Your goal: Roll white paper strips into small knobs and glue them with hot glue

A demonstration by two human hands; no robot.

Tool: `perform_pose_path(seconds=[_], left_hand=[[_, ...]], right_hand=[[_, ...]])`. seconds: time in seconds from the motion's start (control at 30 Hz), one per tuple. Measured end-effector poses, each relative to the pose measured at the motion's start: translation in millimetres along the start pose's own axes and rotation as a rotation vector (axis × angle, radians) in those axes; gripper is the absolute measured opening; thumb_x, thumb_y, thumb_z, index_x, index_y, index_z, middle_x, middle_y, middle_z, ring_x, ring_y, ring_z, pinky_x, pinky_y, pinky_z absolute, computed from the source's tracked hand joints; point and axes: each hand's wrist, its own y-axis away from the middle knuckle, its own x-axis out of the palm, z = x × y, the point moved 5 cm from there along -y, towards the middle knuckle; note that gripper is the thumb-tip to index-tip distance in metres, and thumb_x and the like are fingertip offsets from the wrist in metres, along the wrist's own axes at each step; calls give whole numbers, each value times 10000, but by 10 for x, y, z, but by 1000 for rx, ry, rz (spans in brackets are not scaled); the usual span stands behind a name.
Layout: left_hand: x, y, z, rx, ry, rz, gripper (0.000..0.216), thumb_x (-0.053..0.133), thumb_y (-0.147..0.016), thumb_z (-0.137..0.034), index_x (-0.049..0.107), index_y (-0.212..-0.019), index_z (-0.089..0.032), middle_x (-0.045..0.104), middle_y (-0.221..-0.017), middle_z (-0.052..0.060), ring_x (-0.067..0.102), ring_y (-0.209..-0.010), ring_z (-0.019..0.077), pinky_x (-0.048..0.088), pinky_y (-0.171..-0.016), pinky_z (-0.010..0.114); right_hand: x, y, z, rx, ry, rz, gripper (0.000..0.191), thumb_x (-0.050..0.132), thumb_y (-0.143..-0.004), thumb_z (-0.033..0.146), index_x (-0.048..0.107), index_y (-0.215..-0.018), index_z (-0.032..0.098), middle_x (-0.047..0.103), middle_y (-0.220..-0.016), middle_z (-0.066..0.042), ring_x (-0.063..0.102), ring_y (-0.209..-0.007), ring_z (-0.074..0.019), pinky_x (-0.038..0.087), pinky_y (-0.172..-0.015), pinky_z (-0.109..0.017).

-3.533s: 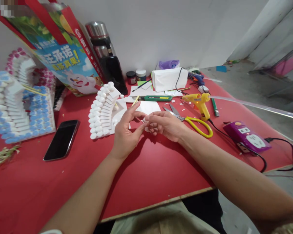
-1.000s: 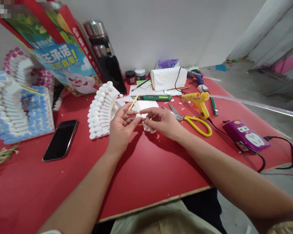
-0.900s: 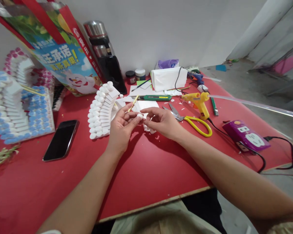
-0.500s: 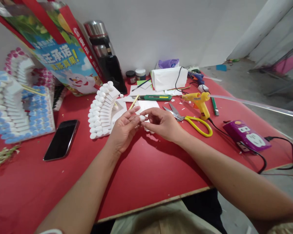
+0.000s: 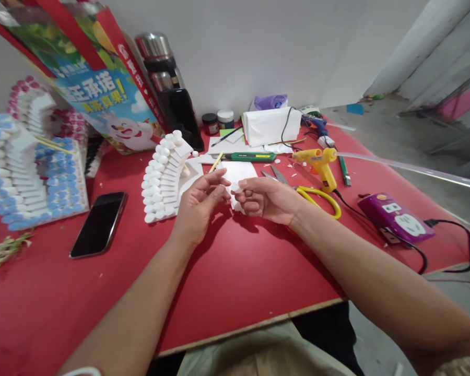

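Note:
A small white rounded piece [image 5: 235,186] is pinched between the thumb and fingers of my right hand [image 5: 269,200], above the middle of the table. My left hand [image 5: 198,206] faces it with fingers apart and curved, the fingertips close to the piece; nothing shows in its grip. Just left of that hand stands a curved white model [image 5: 162,180], built of stacked white strips edged with rows of similar rounded pieces. White paper [image 5: 241,169] lies behind my hands, partly covered by them. Yellow-handled scissors [image 5: 320,201] rest beyond my right wrist, partly hidden.
On the red table [image 5: 219,292] lie a phone [image 5: 98,224], a yellow glue gun [image 5: 319,164], a green cutter [image 5: 248,156] and a purple power socket [image 5: 397,219] with cords. A blue-white model [image 5: 62,177], printed bag [image 5: 105,89] and steel flask [image 5: 154,47] stand left.
My right hand has turned and drawn slightly right, carrying the white piece out of my left fingers. My left hand has loosened and spread its fingers.

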Motion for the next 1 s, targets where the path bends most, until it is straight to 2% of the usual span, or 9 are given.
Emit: perform_pose_path(seconds=[0.1, 0.2, 0.3, 0.5, 0.6, 0.77, 0.9, 1.0], left_hand=[[39, 23, -37, 20, -21, 65, 320, 800, -830, -252, 765, -1149, -247, 724, -1147, 61, 649, -807, 117, 565, -815, 284], [86, 59, -33, -2, -50, 125, 324, 818, -814, -257, 778, -1135, -240, 759, -1024, 64, 687, -851, 167, 573, -826, 321], [104, 79, -13, -15, -29, 123, 271, 825, -812, -268, 795, -1080, -236, 761, -895, 47, 703, -828, 180, 574, -799, 326], [134, 68, 3, -55, 99, 93, 221, 865, -761, -239, 805, -974, -240, 764, -841, 23, 692, -754, 145, 570, -734, 286], [148, 65, 12, -65, 134, 102, 216, 855, -768, -208, 803, -975, -238, 759, -821, 18, 686, -732, 131, 562, -712, 268], [118, 57, 42, -71, 143, 65, 203, 839, -783, -205, 793, -981, -214, 762, -847, 25, 687, -730, 132, 587, -764, 300], [105, 39, 48, -101, 162, 35, 200, 840, -772, -191, 776, -962, -199, 758, -847, 24, 727, -781, 156, 593, -793, 311], [91, 30, 42, -96, 163, 23, 202, 845, -761, -178, 768, -948, -193, 760, -880, 27, 741, -823, 158, 587, -809, 291]], right_hand=[[26, 13, -23, 60, 33, 58, 244, 809, -794, 341, 674, -781, 138, 578, -651, 17, 372, -470, -39, 289, -410, -167], [42, 21, -48, 130, 74, 111, 311, 785, -821, 411, 673, -755, 129, 541, -615, 20, 314, -445, -29, 234, -377, -153], [48, 21, -45, 133, 97, 144, 336, 775, -835, 441, 675, -757, 129, 532, -627, 18, 295, -449, -23, 221, -373, -139], [54, 11, -57, 132, 75, 192, 286, 755, -853, 404, 691, -784, 133, 533, -654, 22, 299, -453, -27, 243, -376, -143], [48, 12, -53, 114, 129, 140, 387, 745, -861, 493, 695, -750, 126, 517, -621, 27, 293, -435, -23, 227, -368, -151], [42, 5, 5, -37, 288, -10, 523, 759, -809, 622, 684, -704, 115, 496, -539, 36, 313, -403, -22, 202, -353, -166], [6, -18, 26, -135, 365, -102, 556, 748, -795, 663, 648, -672, 130, 520, -519, 30, 324, -385, -24, 204, -348, -183], [-27, -35, 32, -185, 384, -131, 522, 753, -808, 639, 678, -720, 130, 534, -526, 29, 332, -385, -26, 231, -358, -188]])
